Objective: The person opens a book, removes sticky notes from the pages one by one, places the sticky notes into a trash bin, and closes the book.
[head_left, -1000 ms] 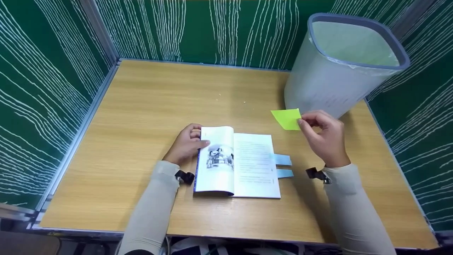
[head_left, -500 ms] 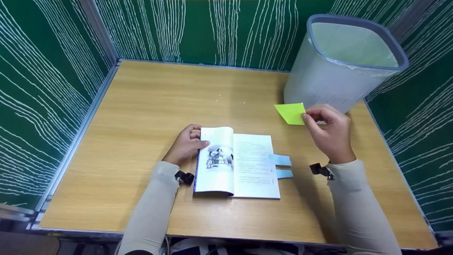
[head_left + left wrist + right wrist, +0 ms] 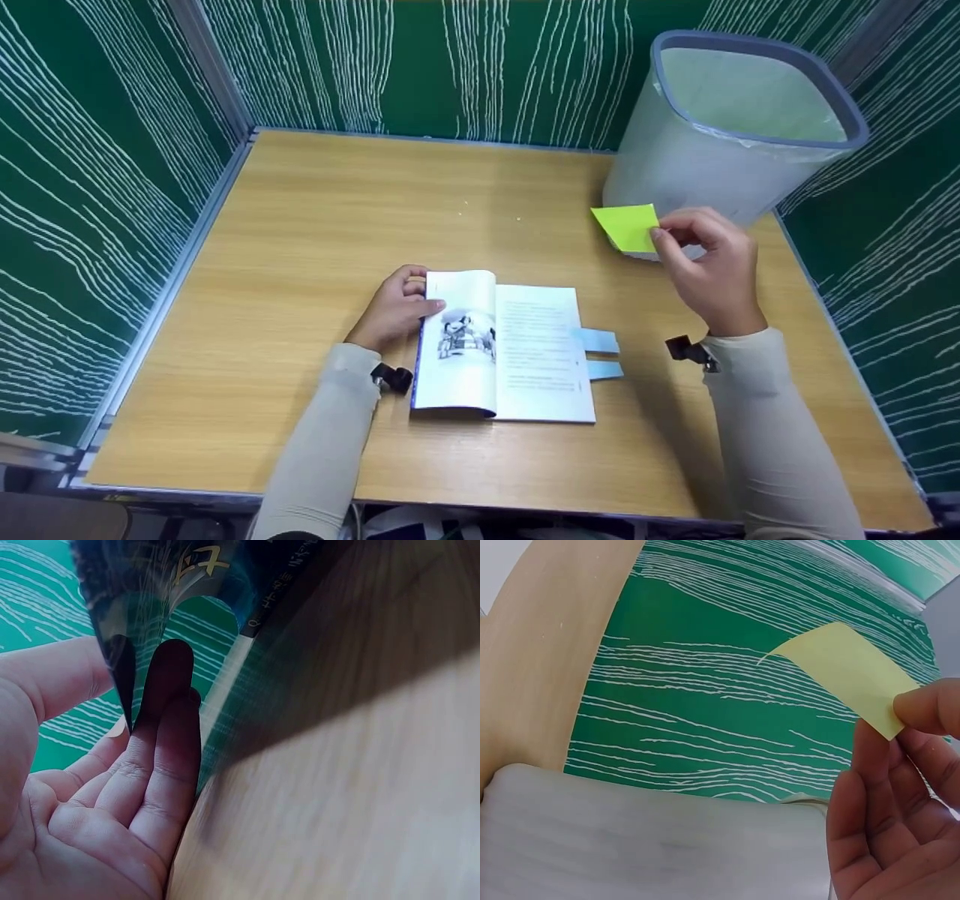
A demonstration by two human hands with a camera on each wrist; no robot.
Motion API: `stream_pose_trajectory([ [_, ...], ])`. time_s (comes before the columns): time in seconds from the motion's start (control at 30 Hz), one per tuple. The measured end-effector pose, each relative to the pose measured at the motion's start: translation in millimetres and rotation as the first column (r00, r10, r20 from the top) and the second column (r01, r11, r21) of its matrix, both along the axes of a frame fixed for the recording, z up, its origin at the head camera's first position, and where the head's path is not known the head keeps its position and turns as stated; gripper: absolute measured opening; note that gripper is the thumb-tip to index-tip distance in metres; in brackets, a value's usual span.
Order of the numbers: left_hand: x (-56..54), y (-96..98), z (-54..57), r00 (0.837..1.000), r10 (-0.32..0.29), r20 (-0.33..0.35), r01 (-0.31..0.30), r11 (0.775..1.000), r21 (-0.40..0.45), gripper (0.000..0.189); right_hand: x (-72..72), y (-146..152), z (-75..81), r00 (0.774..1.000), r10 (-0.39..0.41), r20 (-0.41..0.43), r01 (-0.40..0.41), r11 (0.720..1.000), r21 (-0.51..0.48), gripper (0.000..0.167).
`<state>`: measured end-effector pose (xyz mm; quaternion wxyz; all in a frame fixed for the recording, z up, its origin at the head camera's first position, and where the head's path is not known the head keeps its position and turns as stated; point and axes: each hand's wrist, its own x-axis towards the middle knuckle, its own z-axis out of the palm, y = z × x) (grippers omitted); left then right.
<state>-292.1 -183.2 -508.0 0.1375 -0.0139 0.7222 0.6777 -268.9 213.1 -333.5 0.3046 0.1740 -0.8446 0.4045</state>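
Note:
An open book (image 3: 536, 352) lies on the wooden table, a drawing on its left page and printed lines on the right. Two light blue sticky notes (image 3: 600, 340) stick out past its right edge. My left hand (image 3: 394, 306) grips the book's left side, thumb on the page and fingers behind the cover. The left wrist view shows the dark cover (image 3: 202, 570) above those fingers. Between thumb and fingertips, my right hand (image 3: 716, 262) pinches a yellow-green sticky note (image 3: 628, 227) by its right edge, raised in front of the bin. In the right wrist view the note (image 3: 847, 671) curls at its far end.
A pale trash bin (image 3: 690, 169) with a grey rim and a liner stands at the table's back right corner. Tiny white scraps (image 3: 518, 219) lie on the table (image 3: 337, 210) behind the book. Green panels (image 3: 420, 82) with white streaks enclose the back and sides.
My right hand has moved up and to the right with the yellow-green sticky note, which now overlaps the bin's lower part in the head view. The left hand and the book have stayed put.

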Motion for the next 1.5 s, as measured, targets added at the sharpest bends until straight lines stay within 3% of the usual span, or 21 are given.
stream_pose_trajectory([
  [0.23,0.9,-0.5,1.7,1.0,-0.001,0.006,0.0,0.999,0.033,0.058,-1.1,-2.4,7.1,1.0,-0.012,0.011,0.012,1.0,0.011,0.01],
  [0.73,-0.1,-0.3,0.3,1.0,0.001,0.0,-0.001,1.0,0.022,0.055,-7.9,0.8,14.3,0.999,-0.039,0.013,0.039,0.998,0.04,0.012],
  [1.3,-1.8,1.9,2.8,1.0,-0.003,0.0,0.003,1.0,0.018,0.058,-10.1,4.2,35.3,0.997,-0.083,-0.011,0.083,0.996,0.04,0.016],
  [1.5,0.7,1.5,-0.2,1.0,0.009,-0.005,-0.009,0.999,0.035,0.064,-11.8,4.2,43.7,0.995,-0.099,0.016,0.098,0.993,0.061,0.018],
])
